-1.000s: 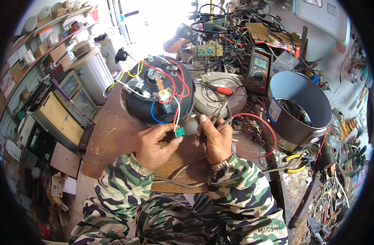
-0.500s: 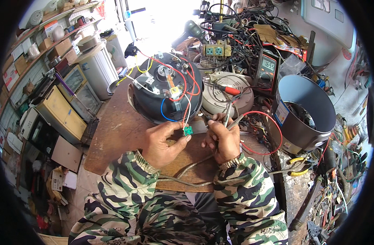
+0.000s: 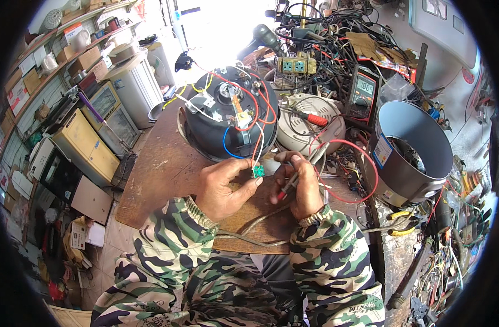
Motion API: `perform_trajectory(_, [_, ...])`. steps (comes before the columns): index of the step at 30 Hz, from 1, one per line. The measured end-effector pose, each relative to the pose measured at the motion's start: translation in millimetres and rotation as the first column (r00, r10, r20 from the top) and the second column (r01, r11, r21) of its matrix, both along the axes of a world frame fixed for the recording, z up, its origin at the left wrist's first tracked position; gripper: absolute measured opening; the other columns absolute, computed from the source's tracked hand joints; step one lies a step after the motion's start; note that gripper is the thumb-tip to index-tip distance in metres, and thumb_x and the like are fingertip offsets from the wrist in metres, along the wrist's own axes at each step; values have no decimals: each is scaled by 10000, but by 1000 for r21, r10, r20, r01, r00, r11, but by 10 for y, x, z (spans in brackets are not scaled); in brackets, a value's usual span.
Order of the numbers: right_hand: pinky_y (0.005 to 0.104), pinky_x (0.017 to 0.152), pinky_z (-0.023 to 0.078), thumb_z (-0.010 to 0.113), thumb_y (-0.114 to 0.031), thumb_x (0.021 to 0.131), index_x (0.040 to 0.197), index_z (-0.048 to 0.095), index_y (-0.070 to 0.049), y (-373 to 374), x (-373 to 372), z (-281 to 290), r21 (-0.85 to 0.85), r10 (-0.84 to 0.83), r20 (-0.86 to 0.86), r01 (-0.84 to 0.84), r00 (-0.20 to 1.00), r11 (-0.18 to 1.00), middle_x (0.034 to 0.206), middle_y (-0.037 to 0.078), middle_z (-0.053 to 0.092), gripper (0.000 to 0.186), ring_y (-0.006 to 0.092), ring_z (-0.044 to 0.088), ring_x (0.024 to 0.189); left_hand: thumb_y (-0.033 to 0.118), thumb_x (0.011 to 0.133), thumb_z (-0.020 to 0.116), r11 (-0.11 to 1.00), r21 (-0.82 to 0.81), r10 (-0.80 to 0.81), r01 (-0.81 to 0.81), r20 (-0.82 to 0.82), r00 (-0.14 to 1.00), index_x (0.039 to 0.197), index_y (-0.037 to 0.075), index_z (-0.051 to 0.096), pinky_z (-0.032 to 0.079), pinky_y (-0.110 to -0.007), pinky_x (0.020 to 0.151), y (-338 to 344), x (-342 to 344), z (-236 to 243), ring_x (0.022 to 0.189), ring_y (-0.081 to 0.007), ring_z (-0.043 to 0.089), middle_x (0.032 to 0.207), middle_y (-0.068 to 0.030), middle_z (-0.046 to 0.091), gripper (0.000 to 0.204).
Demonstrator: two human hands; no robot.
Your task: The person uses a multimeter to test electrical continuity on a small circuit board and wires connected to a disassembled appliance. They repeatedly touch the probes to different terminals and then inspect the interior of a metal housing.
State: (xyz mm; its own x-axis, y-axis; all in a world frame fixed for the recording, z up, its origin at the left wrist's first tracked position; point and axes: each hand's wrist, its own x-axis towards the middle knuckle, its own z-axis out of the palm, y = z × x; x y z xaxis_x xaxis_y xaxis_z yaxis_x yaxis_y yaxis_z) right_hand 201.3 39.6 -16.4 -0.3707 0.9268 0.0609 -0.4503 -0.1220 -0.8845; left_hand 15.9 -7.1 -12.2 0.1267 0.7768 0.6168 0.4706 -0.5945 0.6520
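My left fingers (image 3: 247,189) pinch the small green circuit board (image 3: 258,171) at its edge, thumb below and forefinger above. It sits at their tips, over the bench (image 3: 151,188), looking nearly square (I can't make out a long axis), with thin wires (image 3: 261,137) running away from me to the black round appliance (image 3: 212,131). My right fingers (image 3: 288,156) are curled round a slender grey tool (image 3: 318,153), which slants from far right to near left. The board lies left of them, apart; my left hand is nearer.
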Motion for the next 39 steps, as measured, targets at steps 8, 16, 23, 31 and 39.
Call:
perform_trajectory(8, [413, 665, 456, 568, -258, 945, 903, 610, 25, 13, 14, -43, 425, -408, 438, 215, 801, 879, 762, 187, 630, 289, 303, 625, 744, -47, 853, 698, 1000, 9, -17, 17, 35, 999, 1114, -76, 613, 553, -261, 737, 8, 16, 12, 862, -122, 659, 976, -96, 678, 276])
perform_trajectory(16, [383, 558, 453, 735, -207, 835, 775, 617, 16, -63, -15, 8, 754, -636, 489, 78, 597, 653, 643, 155, 615, 259, 308, 595, 581, 49, 786, 768, 999, -9, 54, -53, 131, 990, 1013, -25, 672, 550, -319, 706, -3, 46, 11, 812, -237, 714, 904, -153, 708, 257])
perform_trajectory(23, [368, 573, 485, 770, -225, 799, 832, 673, -15, 35, 101, -34, 542, -397, 551, 48, 734, 839, 674, 136, 657, 233, 255, 645, 615, -20, 863, 700, 1000, 9, -3, 3, 20, 1000, 1107, -69, 610, 556, -259, 732, -24, -10, 52, 863, -121, 664, 976, -98, 684, 266])
perform_trajectory(31, [370, 631, 500, 662, -186, 841, 885, 652, 30, 53, 156, 41, 477, -361, 576, 56, 734, 877, 692, 143, 665, 220, 234, 656, 654, -20, 870, 691, 1000, -4, -28, 29, 48, 998, 1125, -68, 603, 553, -261, 746, 1, -8, 13, 879, -125, 660, 991, -104, 678, 275])
perform_trajectory(39, [457, 669, 508, 708, -162, 780, 969, 655, -23, -31, 169, 105, 686, -449, 642, -205, 621, 698, 781, 228, 650, 241, 421, 643, 777, -15, 869, 695, 999, 37, -10, 10, -1, 1000, 1121, -67, 609, 552, -262, 750, 6, -14, 12, 880, -126, 658, 1000, -104, 677, 271])
